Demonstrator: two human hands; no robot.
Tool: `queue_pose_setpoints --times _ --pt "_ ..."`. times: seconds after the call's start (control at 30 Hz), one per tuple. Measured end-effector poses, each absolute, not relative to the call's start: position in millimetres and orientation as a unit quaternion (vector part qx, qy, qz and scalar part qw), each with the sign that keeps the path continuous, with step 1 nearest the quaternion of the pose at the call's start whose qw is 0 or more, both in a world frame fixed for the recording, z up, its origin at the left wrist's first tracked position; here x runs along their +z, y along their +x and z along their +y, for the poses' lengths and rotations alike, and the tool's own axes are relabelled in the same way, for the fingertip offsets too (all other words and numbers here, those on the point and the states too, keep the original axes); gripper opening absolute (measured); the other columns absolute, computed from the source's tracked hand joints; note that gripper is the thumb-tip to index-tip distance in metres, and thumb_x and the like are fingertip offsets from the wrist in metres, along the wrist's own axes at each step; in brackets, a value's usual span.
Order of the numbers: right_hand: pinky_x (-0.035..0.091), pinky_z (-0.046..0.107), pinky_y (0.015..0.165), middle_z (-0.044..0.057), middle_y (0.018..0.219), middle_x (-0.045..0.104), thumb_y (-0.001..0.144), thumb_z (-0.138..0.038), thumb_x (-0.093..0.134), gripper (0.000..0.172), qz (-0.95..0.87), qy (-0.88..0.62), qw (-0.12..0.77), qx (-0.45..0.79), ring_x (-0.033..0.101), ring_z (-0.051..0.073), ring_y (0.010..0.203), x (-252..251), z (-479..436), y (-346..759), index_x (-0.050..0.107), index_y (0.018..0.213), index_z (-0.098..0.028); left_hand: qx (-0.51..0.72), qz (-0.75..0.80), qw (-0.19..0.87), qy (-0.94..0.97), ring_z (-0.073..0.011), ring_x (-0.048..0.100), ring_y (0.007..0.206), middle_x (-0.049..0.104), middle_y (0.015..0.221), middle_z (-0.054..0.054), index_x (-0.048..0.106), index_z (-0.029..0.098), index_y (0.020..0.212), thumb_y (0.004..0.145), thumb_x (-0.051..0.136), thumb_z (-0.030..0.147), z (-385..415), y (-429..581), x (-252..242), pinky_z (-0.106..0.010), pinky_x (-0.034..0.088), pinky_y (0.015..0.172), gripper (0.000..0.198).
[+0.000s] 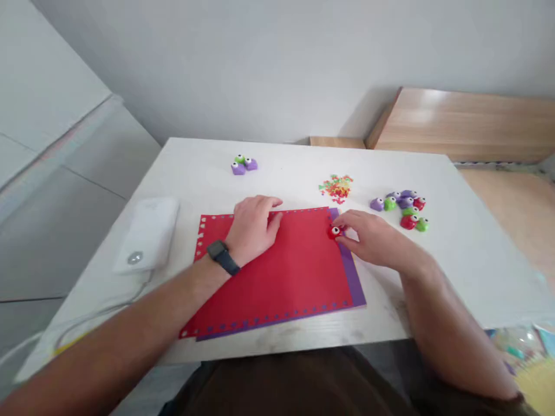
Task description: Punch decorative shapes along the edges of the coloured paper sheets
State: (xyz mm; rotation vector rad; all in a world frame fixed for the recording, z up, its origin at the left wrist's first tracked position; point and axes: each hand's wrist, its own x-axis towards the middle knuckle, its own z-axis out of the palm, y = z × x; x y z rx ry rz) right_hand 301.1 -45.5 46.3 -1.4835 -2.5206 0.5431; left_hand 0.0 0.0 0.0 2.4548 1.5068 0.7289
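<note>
My right hand (370,238) grips a small red craft hole punch (334,232) with a white-and-black eye, thumb and fingers on either side of it. The punch sits at the upper right edge of a red sheet (299,271), which has small shaped holes along its left, top and bottom edges. Beneath it, a purple sheet (358,289) shows at the right and bottom. My left hand (256,226) rests on the upper left of the red sheet, thumb apart from the fingers, holding nothing. A dark watch (222,256) is on that wrist.
Small coloured paper cut-outs (338,188) lie beyond the sheets. Several purple, green and red punches (407,203) stand at the right, and three more punches (243,166) at the back left. A white box-like device (150,234) with a cable (125,303) lies at the left.
</note>
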Motion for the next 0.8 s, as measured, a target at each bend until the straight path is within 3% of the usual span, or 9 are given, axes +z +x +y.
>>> queue_pose_setpoints --times 0.27,0.57,0.8 --pt "0.054 0.042 0.095 0.009 0.111 0.075 0.097 -0.019 0.066 0.018 -0.847 -0.49 0.098 0.182 0.07 0.027 0.104 46.2 -45.0 298.9 0.069 0.114 -0.021 0.217 0.441 0.134 0.861 -0.0293 0.067 0.114 0.074 0.12 -0.01 0.066 0.017 0.121 0.101 0.062 0.028 -12.3 10.0 18.4 -0.049 0.052 0.104 0.023" --pt "0.054 0.042 0.094 0.008 0.11 0.075 0.097 -0.019 0.065 0.017 -0.851 -0.48 0.116 0.178 0.07 0.027 0.103 41.8 -44.7 304.1 0.069 0.114 -0.021 0.163 0.386 0.156 0.894 -0.0313 0.06 0.137 0.066 0.145 -0.014 0.064 0.015 0.134 0.097 0.072 0.034 -33.4 26.2 11.5 -0.053 0.046 0.119 0.041" --pt "0.055 0.042 0.096 0.009 0.112 0.075 0.098 -0.019 0.064 0.017 -0.852 -0.477 0.116 0.181 0.07 0.027 0.105 41.5 -44.5 303.1 0.069 0.115 -0.02 0.167 0.391 0.155 0.892 -0.031 0.061 0.135 0.067 0.144 -0.014 0.065 0.014 0.132 0.097 0.073 0.034 -33.1 28.1 11.2 -0.053 0.047 0.119 0.041"
